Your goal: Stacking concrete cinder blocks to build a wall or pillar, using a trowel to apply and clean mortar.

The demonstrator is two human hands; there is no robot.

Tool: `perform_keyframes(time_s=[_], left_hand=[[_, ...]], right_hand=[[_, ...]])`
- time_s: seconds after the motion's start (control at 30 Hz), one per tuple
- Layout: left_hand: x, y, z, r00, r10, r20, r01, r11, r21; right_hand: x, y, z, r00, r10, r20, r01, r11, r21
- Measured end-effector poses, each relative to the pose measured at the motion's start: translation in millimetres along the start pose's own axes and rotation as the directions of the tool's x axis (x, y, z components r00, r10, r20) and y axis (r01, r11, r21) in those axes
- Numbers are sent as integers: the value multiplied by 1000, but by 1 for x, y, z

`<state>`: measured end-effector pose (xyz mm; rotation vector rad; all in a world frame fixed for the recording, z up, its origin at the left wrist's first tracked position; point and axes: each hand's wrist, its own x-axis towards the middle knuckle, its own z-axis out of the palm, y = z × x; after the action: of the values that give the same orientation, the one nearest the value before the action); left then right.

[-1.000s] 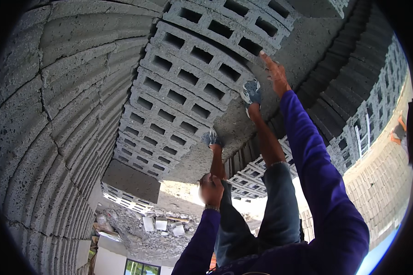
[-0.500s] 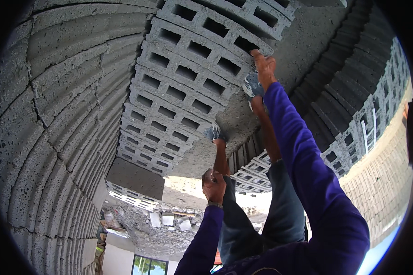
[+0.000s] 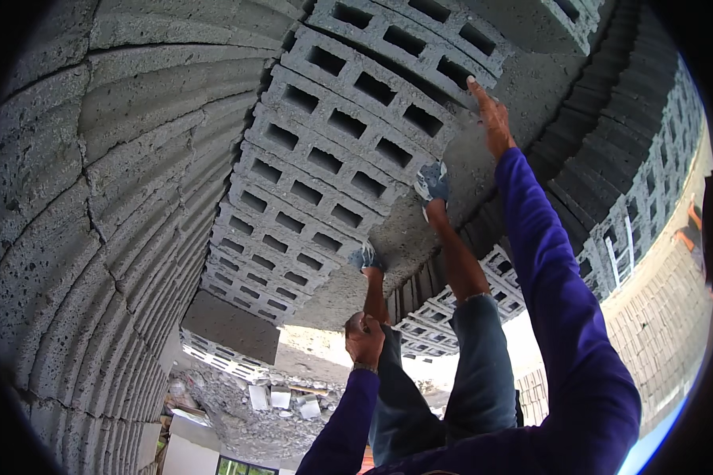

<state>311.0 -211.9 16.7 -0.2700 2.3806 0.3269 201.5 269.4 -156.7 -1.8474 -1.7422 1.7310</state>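
1. Readable text, labels, numbers or signs: none.
2. Grey hollow blocks point(image 3: 323, 111), upper centre of the frame: no legible lettering.
3. Purple top point(image 3: 491, 451), lower edge: a pale curved mark, cut off, unreadable.
4. White strokes point(image 3: 612, 261), right of the frame: whether lettering, cannot tell.

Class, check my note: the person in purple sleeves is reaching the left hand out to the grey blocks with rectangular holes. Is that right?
Not quite. The head view shows the person in purple sleeves reaching the right hand out to the grey blocks with rectangular holes. The left hand is lower in the picture. The rest of the note stands.
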Motion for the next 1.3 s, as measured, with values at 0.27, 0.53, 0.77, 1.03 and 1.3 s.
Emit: perform_keyframes(time_s=[0.27,0.53,0.77,1.03,1.3], left_hand=[[-9,25,18,1000,15,4,-15,1000,-1],[-17,33,11,998,-10,-58,13,999,48],[-11,56,28,997,-31,-74,28,999,-40],[187,302,1,646,689,-330,-746,662,-78],[397,520,-24,354,812,-465,-785,528,324]], right_hand=[[68,63,18,951,-293,-103,259,931,-256],[37,65,31,991,-76,-107,56,982,-179],[36,58,22,986,-123,-115,105,982,-156],[-66,53,-35,992,22,126,-27,999,35],[-164,90,-60,934,240,265,-273,958,94]])
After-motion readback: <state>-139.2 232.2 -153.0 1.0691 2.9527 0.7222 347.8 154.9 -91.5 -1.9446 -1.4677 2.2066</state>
